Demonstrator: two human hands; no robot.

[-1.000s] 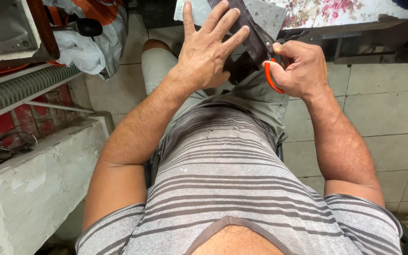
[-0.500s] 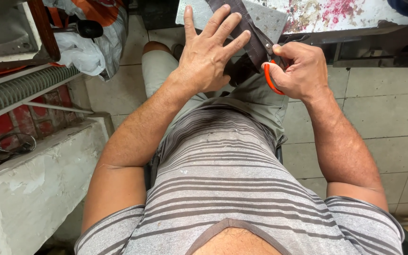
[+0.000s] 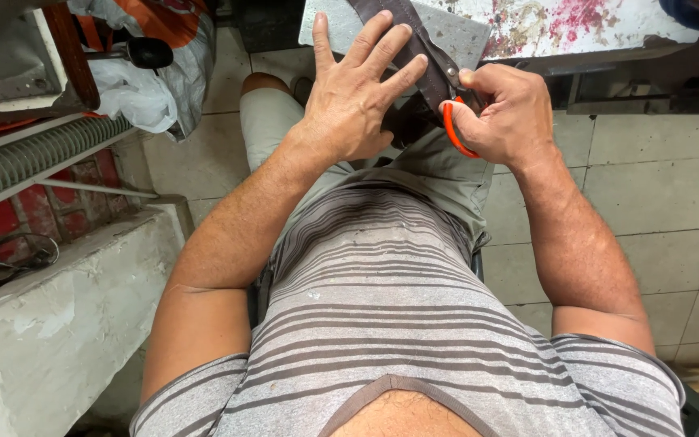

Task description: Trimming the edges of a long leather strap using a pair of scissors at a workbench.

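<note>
I am watching a dark strap [image 3: 398,32] lying across a grey slab [image 3: 455,32] at the top of the view, above the knees. The left hand [image 3: 353,101] is pressing it flat, fingers spread wide and gripping nothing. The right hand [image 3: 507,113] is clenching orange-handled scissors [image 3: 452,121], blades meeting the strap's edge. White bags [image 3: 135,89] are sitting far left.

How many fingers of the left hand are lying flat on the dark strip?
4 fingers show spread on or over the dark strip: the left hand presses it to the slab. Its thumb lies off to the left. The right hand holds orange-handled scissors beside it.
</note>
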